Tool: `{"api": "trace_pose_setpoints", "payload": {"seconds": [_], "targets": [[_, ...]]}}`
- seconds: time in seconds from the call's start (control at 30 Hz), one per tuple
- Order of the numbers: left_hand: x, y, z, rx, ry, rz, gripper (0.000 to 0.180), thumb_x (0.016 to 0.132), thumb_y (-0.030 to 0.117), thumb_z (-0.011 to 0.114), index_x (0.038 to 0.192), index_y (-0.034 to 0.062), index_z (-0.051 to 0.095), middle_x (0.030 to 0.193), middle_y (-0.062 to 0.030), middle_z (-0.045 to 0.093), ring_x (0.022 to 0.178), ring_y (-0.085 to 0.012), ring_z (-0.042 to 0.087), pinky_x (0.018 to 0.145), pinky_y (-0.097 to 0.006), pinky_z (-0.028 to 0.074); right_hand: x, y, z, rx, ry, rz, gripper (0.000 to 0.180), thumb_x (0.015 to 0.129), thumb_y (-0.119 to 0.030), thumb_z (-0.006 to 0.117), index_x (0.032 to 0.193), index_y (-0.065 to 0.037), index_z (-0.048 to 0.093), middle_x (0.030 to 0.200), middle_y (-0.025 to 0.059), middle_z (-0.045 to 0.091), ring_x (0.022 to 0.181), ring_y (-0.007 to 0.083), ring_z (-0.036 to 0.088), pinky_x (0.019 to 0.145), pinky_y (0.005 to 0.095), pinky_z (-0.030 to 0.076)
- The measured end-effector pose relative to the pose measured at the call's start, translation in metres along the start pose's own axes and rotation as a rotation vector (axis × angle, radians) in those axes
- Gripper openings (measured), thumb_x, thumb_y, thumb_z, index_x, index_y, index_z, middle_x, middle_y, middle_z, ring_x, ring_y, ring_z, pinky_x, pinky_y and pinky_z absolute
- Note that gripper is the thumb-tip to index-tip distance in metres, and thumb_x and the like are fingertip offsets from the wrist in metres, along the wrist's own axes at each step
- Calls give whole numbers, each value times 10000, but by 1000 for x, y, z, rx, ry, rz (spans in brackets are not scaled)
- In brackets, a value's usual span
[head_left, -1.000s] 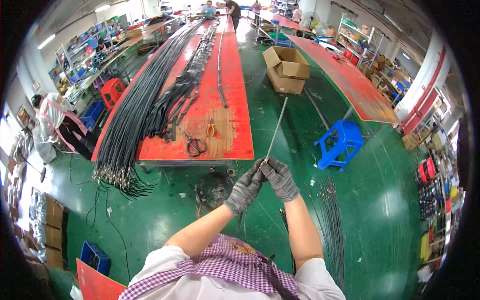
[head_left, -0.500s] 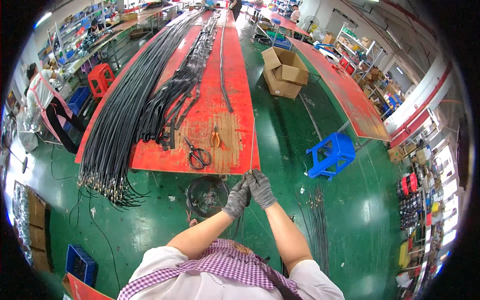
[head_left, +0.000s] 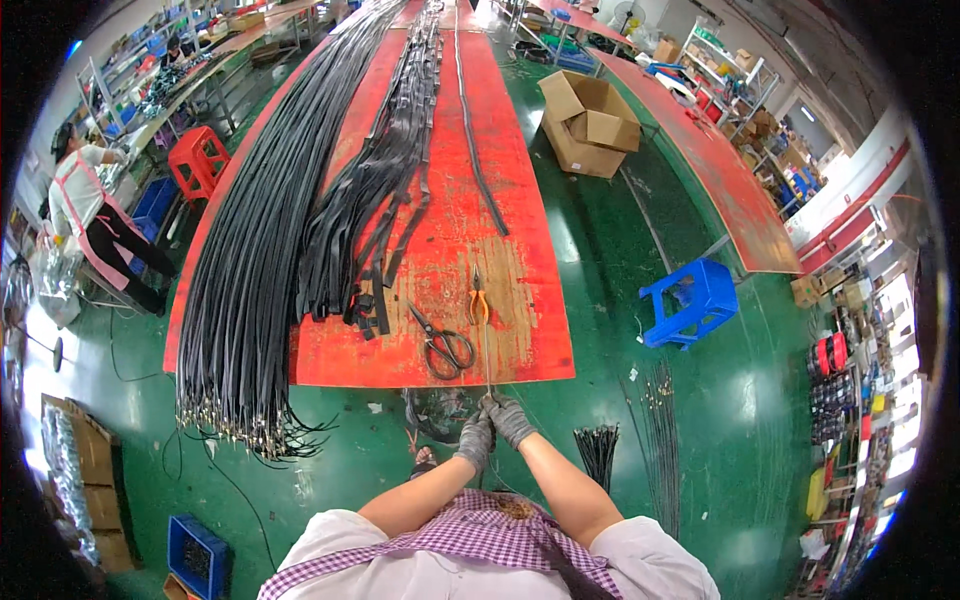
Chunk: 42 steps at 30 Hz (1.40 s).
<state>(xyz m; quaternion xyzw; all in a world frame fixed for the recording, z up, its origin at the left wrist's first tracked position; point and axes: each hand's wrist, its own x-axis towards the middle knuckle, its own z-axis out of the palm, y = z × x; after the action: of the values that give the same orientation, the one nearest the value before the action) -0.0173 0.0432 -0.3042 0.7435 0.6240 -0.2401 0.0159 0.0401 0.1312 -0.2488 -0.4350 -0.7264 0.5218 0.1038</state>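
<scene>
step in hand, prob.: both hands steadying one end of the thin, straight grey rod (head_left: 489, 368). its shaft crossed the near edge of the long red table w/ a worn bare-wood patch (head_left: 545, 335), toward the near right corner, & pointed at the orange-handled metal pliers (head_left: 479, 305). next move prob. called for a firm pinch & steady wrists. grey-gloved left hand (head_left: 476, 440) & grey-gloved right hand (head_left: 512, 422) met just off that edge, fingers curled, seemingly pinching the rod's end; exact fingertip contact too small to make out. forearms angled inward, elbows bent, left hand slightly lower.
</scene>
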Motion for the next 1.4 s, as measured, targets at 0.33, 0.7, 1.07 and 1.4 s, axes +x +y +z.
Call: {"api": "trace_pose_setpoints", "payload": {"seconds": [0.33,0.7,1.07,1.4], "targets": [[18,14,30,-40,256,-218,342,825,268,373,1137,138,424,1110,-54,466,992,-184,444,800,-323,374,-24,61,-22,-237,-261,62,478,759,-441,440,968,-23,539,970,204,536,834,333,537,718,377,424],[-27,33,-120,-2638,190,-1066,216,834,261,369,986,180,499,780,-14,533,782,-158,513,713,-289,399,-234,297,-168,-658,-435,727,469,728,-438,417,975,-66,561,985,179,541,921,272,530,763,354,405],[26,89,-31,-418,80,-385,328,802,180,412,1116,94,452,1041,-54,491,992,-192,442,827,-283,355,-336,332,-216,-852,-436,758,428,734,-434,431,900,-77,599,961,122,570,902,257,542,747,359,429],[-24,84,-81,114,-156,-215,334,805,97,391,1111,-18,454,1082,-142,485,1026,-203,441,841,-282,377,-225,261,-191,-1043,-638,206,373,730,-395,441,896,-104,604,940,109,579,884,246,551,731,352,443]]}}
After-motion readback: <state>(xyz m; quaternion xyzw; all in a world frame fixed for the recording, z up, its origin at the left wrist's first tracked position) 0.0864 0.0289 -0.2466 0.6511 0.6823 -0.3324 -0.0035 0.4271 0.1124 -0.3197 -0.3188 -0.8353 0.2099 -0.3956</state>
